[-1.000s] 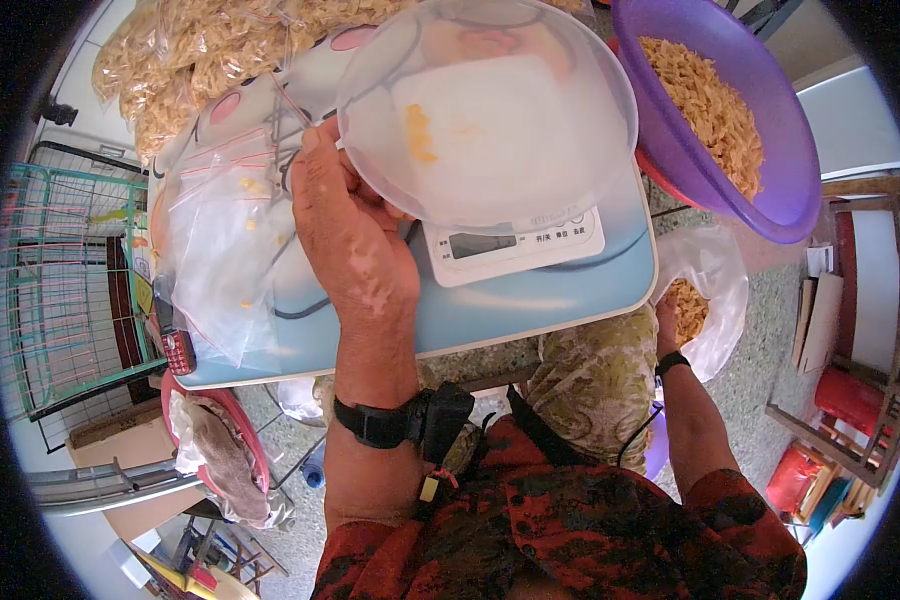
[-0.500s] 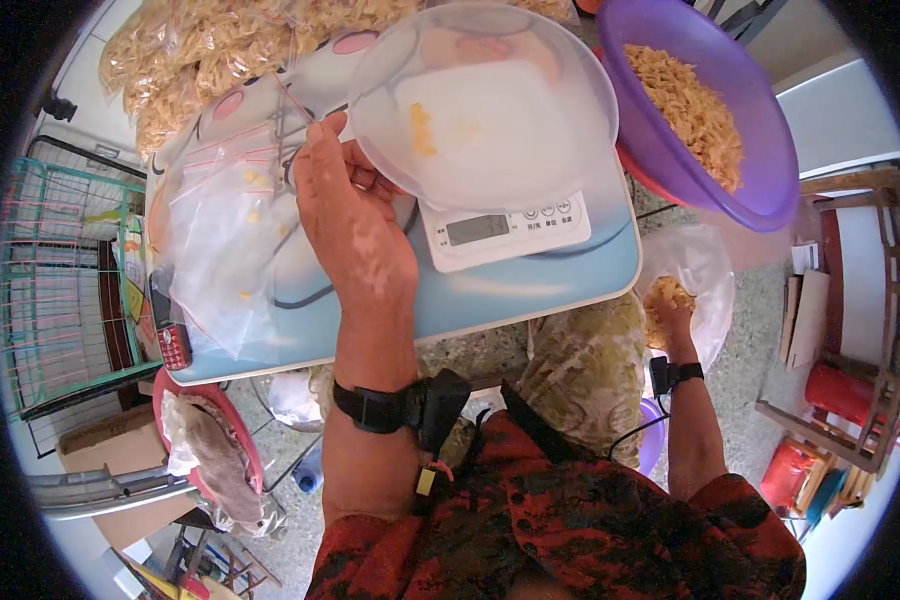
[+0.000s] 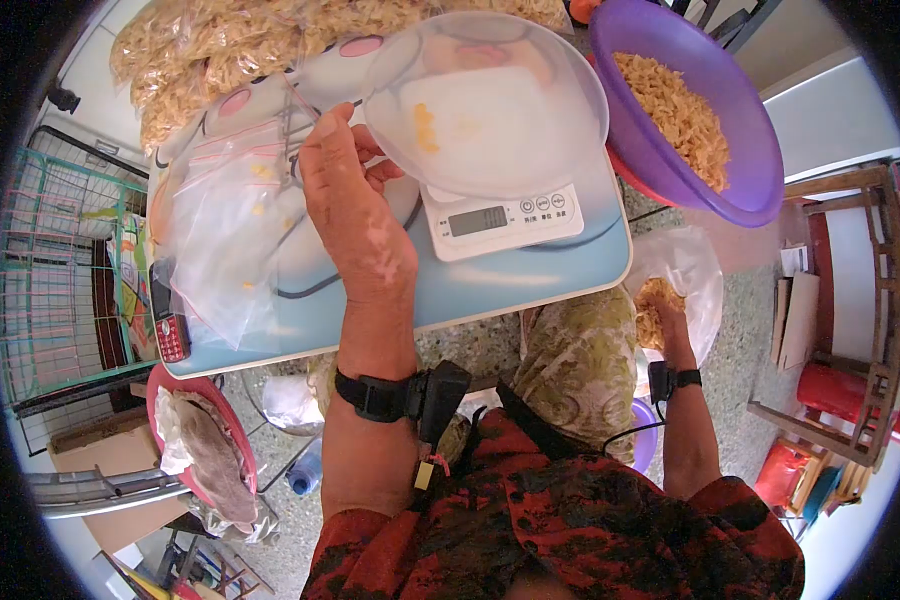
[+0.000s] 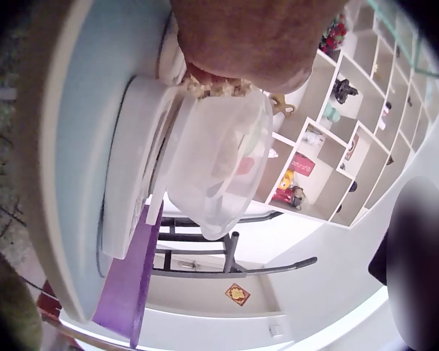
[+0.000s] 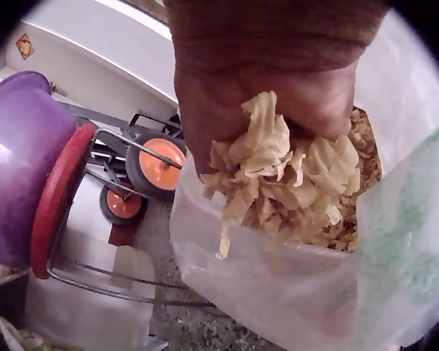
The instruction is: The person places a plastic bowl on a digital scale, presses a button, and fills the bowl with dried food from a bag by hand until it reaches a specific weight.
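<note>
- left hand (image 3: 355, 215) – thumb and curled fingers grasp the near-left rim of the clear bowl (image 3: 485, 100); wrist view shows the fingers (image 4: 241, 36) clamped at the rim, pale crumbs right beside them
- clear bowl sits on the scale (image 3: 500, 220), far-centre of the tabletop (image 3: 530, 285); a few yellow bits inside, otherwise bare; scale display faces near, digits unreadable
- right hand (image 3: 665, 315) is down off the right edge of the tabletop, inside the plastic bag (image 3: 685, 265)
- right wrist view – fingers (image 5: 314, 102) clenched round a handful of chips (image 5: 278, 183), more chips loose in the bag under them
- purple basin (image 3: 750, 190) at far right, tilted, partly filled with the same chips, just beside the clear bowl
- zip bags (image 3: 225, 240) stacked flat on the left of the tabletop, touching the left hand's side
- red phone (image 3: 172, 338) at the near-left corner of the tabletop
- packed bags (image 3: 200, 50) of chips piled at the far-left edge
</note>
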Demonstrator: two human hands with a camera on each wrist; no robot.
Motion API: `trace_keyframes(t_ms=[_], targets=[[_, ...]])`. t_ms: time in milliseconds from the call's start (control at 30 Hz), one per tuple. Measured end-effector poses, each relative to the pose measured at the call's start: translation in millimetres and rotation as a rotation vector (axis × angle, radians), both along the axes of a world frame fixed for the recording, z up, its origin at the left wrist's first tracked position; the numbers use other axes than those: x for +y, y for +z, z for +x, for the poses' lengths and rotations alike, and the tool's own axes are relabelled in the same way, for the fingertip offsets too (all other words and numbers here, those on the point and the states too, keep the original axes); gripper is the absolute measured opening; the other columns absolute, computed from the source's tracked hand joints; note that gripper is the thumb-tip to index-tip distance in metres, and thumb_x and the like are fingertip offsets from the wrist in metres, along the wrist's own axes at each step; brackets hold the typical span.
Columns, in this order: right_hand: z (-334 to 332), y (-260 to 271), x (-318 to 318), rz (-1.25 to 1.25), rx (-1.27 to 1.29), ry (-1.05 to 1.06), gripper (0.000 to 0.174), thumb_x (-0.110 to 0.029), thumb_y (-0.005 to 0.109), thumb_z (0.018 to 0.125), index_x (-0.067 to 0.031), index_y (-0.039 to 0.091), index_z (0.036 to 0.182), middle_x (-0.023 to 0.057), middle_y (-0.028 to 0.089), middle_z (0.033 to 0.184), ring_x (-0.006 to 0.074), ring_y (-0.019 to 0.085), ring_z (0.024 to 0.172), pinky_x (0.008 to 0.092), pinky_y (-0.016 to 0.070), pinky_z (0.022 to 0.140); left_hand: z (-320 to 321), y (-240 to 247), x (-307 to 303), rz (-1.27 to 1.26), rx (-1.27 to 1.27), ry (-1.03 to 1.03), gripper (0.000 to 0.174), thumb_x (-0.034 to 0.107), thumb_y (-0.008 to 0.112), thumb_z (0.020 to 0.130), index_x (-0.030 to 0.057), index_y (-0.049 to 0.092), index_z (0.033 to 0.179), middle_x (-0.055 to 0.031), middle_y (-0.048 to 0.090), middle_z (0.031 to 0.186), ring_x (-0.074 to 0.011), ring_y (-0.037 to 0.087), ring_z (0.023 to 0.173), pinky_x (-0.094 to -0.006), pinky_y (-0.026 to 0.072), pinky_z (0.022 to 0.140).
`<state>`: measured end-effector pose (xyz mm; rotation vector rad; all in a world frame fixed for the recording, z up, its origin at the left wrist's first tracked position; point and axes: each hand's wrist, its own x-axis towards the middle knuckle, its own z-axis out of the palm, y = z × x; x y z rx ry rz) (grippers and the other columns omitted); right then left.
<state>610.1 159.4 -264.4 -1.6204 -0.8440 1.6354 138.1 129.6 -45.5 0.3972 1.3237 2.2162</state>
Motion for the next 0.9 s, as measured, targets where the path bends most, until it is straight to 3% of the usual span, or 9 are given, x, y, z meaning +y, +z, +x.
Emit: trace_keyframes(t_ms=[267,367,467,700,800,900], targets=[[-9.5,25.9,-3.7,0.037,0.004,0.065,0.029,-0.021,0.060,0.094,-0.0019,0.061,0.116,0.0059,0.068,0.098,0.0165,0.069,0.082,0.0295,0.0580,0.069,-2.5,-4.6,0.9,0.005,0.000,0.002,0.038,0.039,0.053,0.101,0.0045,0.058,0.116,-0.0002,0.058,0.090,-0.0090,0.054,0.081,-0.0251,0.0468,0.071],[-6.2,30.7,-2.7,0.034,-0.018,0.050,0.033,-0.018,0.059,0.093,-0.0003,0.058,0.121,0.0082,0.068,0.101,0.0187,0.070,0.085,0.0311,0.0591,0.073,-3.5,-7.3,0.0,-0.006,-0.010,-0.043,0.040,0.037,0.050,0.101,0.0026,0.055,0.121,-0.0076,0.062,0.107,-0.0176,0.060,0.103,-0.0324,0.0473,0.091],[-8.8,54.6,-7.7,0.039,0.039,0.065,0.037,-0.017,0.059,0.092,0.0016,0.055,0.125,0.0115,0.067,0.107,0.0214,0.070,0.091,0.0336,0.0597,0.079,-4.2,-14.5,1.1,0.049,0.060,-0.033,0.039,0.041,0.053,0.101,0.0047,0.057,0.116,-0.0013,0.059,0.090,-0.0112,0.055,0.082,-0.0278,0.0468,0.074],[-2.1,86.0,-14.3,0.002,0.138,0.083,0.047,-0.023,0.065,0.093,0.0011,0.052,0.131,0.0117,0.065,0.118,0.0232,0.068,0.101,0.0353,0.0586,0.084,-4.0,-11.2,1.6,0.037,0.007,-0.031,0.044,0.044,0.053,0.100,0.0037,0.056,0.116,-0.0030,0.060,0.092,-0.0122,0.056,0.082,-0.0285,0.0465,0.074],[-9.0,111.2,-19.2,0.030,0.085,0.104,0.054,-0.023,0.064,0.093,0.0027,0.046,0.138,0.0133,0.061,0.127,0.0235,0.065,0.110,0.0346,0.0554,0.092,-2.3,-7.8,1.4,0.022,-0.015,-0.022,0.045,0.045,0.054,0.099,0.0033,0.055,0.117,-0.0032,0.061,0.092,-0.0123,0.057,0.083,-0.0286,0.0467,0.074],[0.1,105.0,-18.5,0.088,0.196,0.070,0.061,-0.022,0.062,0.094,0.0027,0.038,0.144,0.0149,0.056,0.135,0.0242,0.061,0.118,0.0351,0.0515,0.099,-5.0,-9.9,1.4,0.026,-0.007,-0.017,0.045,0.044,0.055,0.099,0.0032,0.055,0.118,-0.0033,0.061,0.092,-0.0126,0.058,0.084,-0.0288,0.0471,0.074]])
